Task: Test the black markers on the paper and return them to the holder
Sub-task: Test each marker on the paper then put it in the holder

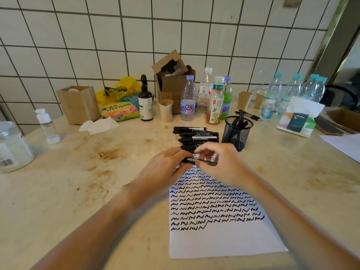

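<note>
Both grips pinched on one black marker (pixel 200 161) held level above the far edge of the paper (pixel 220 236), left hand (pixel 165 168) and right hand (pixel 224 162) probably parting or seating its cap, next likely either scribbling or dropping it into the mesh holder (pixel 236 133) just right of the marker pile (pixel 194 136), with open tabletop (pixel 78 191) leftward.
</note>
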